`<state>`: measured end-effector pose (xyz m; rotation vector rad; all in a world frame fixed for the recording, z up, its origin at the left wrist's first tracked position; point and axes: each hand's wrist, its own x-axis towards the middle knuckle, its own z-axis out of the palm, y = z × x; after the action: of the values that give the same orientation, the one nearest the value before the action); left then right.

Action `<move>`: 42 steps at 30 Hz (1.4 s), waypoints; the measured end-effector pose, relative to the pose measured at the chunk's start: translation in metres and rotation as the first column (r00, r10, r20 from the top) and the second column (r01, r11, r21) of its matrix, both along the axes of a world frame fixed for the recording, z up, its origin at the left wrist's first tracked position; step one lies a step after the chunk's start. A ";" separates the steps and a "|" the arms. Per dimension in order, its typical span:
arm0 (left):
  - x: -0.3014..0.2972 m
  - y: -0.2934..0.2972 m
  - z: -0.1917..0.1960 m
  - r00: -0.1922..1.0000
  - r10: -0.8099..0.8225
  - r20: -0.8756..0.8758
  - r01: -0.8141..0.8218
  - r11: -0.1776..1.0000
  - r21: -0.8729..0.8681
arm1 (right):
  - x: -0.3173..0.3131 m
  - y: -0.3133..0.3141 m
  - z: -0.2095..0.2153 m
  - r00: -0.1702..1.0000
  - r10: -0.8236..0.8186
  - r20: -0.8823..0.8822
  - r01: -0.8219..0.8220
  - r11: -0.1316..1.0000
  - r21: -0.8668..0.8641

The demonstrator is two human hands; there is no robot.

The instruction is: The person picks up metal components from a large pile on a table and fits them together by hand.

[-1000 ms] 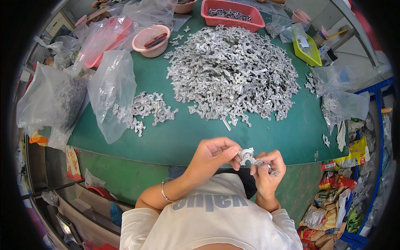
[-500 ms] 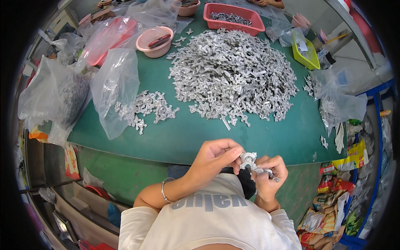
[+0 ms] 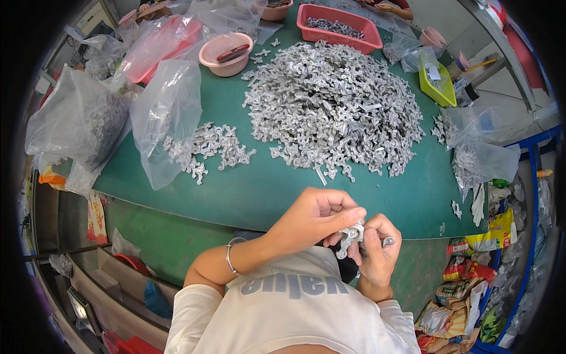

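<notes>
My left hand (image 3: 315, 215) pinches a small silver metal part (image 3: 352, 234) close to my chest, below the table's near edge. My right hand (image 3: 378, 253) is closed around a thin metal tool (image 3: 386, 241) whose tip meets that part. A big heap of the same silver parts (image 3: 333, 109) covers the middle of the green table (image 3: 253, 197). A smaller pile of parts (image 3: 209, 147) spills from a clear plastic bag (image 3: 165, 118) to the left.
A full grey bag (image 3: 79, 127) stands at the far left. A pink bowl (image 3: 226, 53), a red tray of parts (image 3: 338, 25) and a yellow-green tray (image 3: 438, 84) sit at the back. More clear bags (image 3: 480, 159) lie at right. Another person's hand (image 3: 392, 7) shows at the top.
Both hands stay together at my chest; the fingers have shifted slightly on the part. Nothing on the table has moved.
</notes>
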<state>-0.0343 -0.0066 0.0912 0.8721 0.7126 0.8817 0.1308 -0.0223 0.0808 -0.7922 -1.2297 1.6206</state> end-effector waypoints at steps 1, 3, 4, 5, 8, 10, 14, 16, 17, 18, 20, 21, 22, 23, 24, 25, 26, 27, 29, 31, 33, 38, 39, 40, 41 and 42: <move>0.001 -0.001 0.001 0.998 0.035 0.044 -0.033 0.999 -0.039 | 0.000 0.000 0.001 0.999 -0.033 0.031 0.032 0.998 0.050; 0.003 -0.004 0.002 0.994 0.068 0.084 -0.061 0.995 -0.081 | -0.003 -0.001 -0.001 0.998 -0.065 0.024 0.063 0.994 0.088; 0.004 -0.005 0.002 0.987 0.120 0.107 -0.111 0.990 -0.081 | -0.004 -0.001 -0.001 0.995 -0.096 0.017 0.093 0.987 0.127; 0.004 -0.006 0.002 0.977 0.170 0.129 -0.161 0.984 -0.082 | -0.003 -0.001 -0.002 0.995 -0.101 0.016 0.099 0.987 0.126; 0.002 -0.011 -0.002 0.968 0.158 0.196 -0.156 0.987 -0.026 | -0.001 0.000 -0.002 0.987 -0.158 0.012 0.156 0.980 0.124; 0.001 -0.012 -0.001 0.971 0.149 0.187 -0.144 0.989 -0.038 | 0.000 0.000 -0.002 0.990 -0.138 0.003 0.137 0.984 0.118; 0.001 -0.010 0.000 0.971 0.138 0.196 -0.132 0.990 -0.044 | 0.000 0.004 0.000 0.995 -0.095 -0.041 0.099 0.990 0.101; 0.001 -0.010 -0.003 0.967 0.138 0.216 -0.130 0.990 -0.048 | -0.002 0.004 0.000 0.993 -0.087 -0.080 0.093 0.993 0.067; 0.002 -0.010 -0.005 0.961 0.141 0.236 -0.132 0.990 -0.051 | -0.002 0.004 0.000 0.993 -0.088 -0.081 0.094 0.993 0.066; 0.002 -0.010 -0.006 0.962 0.141 0.236 -0.132 0.990 -0.052 | -0.002 0.004 -0.001 0.992 -0.084 -0.091 0.089 0.995 0.053; 0.002 -0.010 -0.009 0.955 0.149 0.256 -0.140 0.989 -0.053 | -0.003 0.004 -0.002 0.992 -0.080 -0.102 0.085 0.996 0.038; 0.002 -0.010 -0.009 0.955 0.149 0.255 -0.140 0.989 -0.054 | -0.004 0.005 -0.002 0.992 -0.076 -0.103 0.081 0.996 0.042; 0.002 -0.009 -0.010 0.955 0.152 0.255 -0.143 0.988 -0.053 | -0.004 0.005 -0.002 0.992 -0.072 -0.105 0.077 0.996 0.046; 0.002 -0.009 -0.010 0.955 0.154 0.255 -0.146 0.988 -0.052 | -0.004 0.005 -0.003 0.992 -0.072 -0.105 0.077 0.996 0.045; 0.002 -0.009 -0.011 0.955 0.155 0.255 -0.146 0.988 -0.053 | -0.004 0.005 -0.003 0.992 -0.070 -0.108 0.075 0.996 0.040; 0.002 -0.008 -0.011 0.954 0.155 0.258 -0.145 0.988 -0.055 | -0.004 0.005 -0.004 0.991 -0.069 -0.111 0.074 0.997 0.035; 0.001 -0.008 -0.012 0.953 0.154 0.262 -0.144 0.988 -0.058 | -0.004 0.006 -0.004 0.991 -0.070 -0.111 0.074 0.997 0.035; 0.001 -0.008 -0.012 0.953 0.154 0.262 -0.143 0.988 -0.059 | -0.004 0.006 -0.004 0.992 -0.066 -0.105 0.070 0.997 0.031; 0.001 -0.008 -0.011 0.952 0.165 0.259 -0.147 0.985 -0.089 | -0.005 0.006 -0.004 0.993 -0.062 -0.099 0.065 0.998 0.027; 0.001 -0.008 -0.012 0.951 0.170 0.258 -0.150 0.984 -0.095 | -0.005 0.007 -0.005 0.992 -0.061 -0.110 0.066 0.997 0.037; 0.002 -0.008 -0.013 0.950 0.176 0.256 -0.155 0.983 -0.101 | -0.005 0.007 -0.007 0.991 -0.054 -0.123 0.059 0.998 0.038; 0.001 -0.007 -0.015 0.947 0.191 0.256 -0.166 0.979 -0.117 | -0.007 0.008 -0.010 0.989 -0.042 -0.145 0.049 0.998 0.045; 0.001 -0.007 -0.015 0.947 0.191 0.257 -0.166 0.979 -0.117 | -0.007 0.008 -0.010 0.988 -0.042 -0.150 0.049 0.998 0.047; 0.001 -0.007 -0.014 0.945 0.197 0.260 -0.173 0.979 -0.112 | -0.008 0.009 -0.010 0.987 -0.040 -0.155 0.048 0.998 0.048; 0.000 -0.007 -0.014 0.943 0.202 0.263 -0.180 0.978 -0.106 | -0.008 0.009 -0.009 0.987 -0.039 -0.154 0.047 0.998 0.048; 0.000 -0.007 -0.015 0.943 0.203 0.263 -0.180 0.978 -0.106 | -0.009 0.009 -0.009 0.989 -0.047 -0.143 0.054 0.998 0.045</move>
<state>-0.0339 -0.0136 0.0767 0.5996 0.5933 1.1154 0.1221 -0.0137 0.0720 -0.6607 -1.1343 1.5725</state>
